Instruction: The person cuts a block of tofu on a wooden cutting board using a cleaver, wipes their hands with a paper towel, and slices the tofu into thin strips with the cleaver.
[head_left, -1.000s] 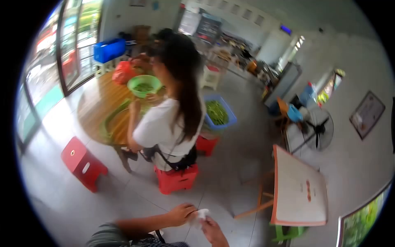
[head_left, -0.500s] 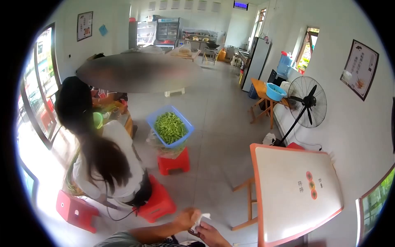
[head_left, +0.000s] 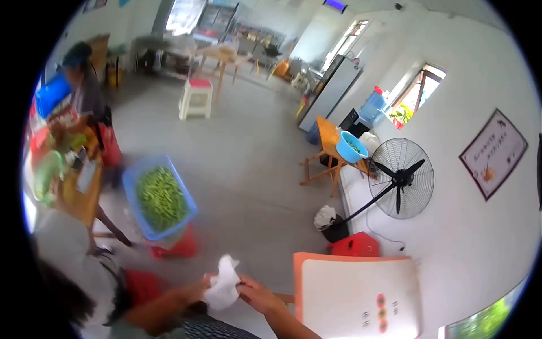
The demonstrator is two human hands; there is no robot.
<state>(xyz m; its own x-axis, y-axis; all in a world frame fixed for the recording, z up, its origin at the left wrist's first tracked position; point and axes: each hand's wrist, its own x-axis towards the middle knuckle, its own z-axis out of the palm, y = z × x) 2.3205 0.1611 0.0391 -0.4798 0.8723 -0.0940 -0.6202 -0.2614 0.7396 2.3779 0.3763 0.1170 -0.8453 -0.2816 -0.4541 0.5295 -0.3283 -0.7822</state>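
A crumpled white tissue (head_left: 224, 285) hangs between my two hands, low in the middle of the head view. My left hand (head_left: 199, 289) is closed on its left side, with the fingertips partly covered by the tissue and blurred. On the other side, my right hand (head_left: 257, 295) pinches the tissue's right edge between thumb and fingers. Beyond my hands, a blue plastic basin (head_left: 193, 204) full of green bean-like pods (head_left: 162, 196) rests on a red stool (head_left: 179, 244).
A person in white (head_left: 73, 243) sits close on my left by a wooden table (head_left: 84, 198); another person (head_left: 90, 101) is farther back. To the right stand an orange-rimmed tabletop (head_left: 350, 282) and a black floor fan (head_left: 402, 178). A white stool (head_left: 196, 101) stands ahead.
My view has turned right and tilted, so the basin and the seated person sit farther left. The tissue, small and folded before, is spread wider between my hands.
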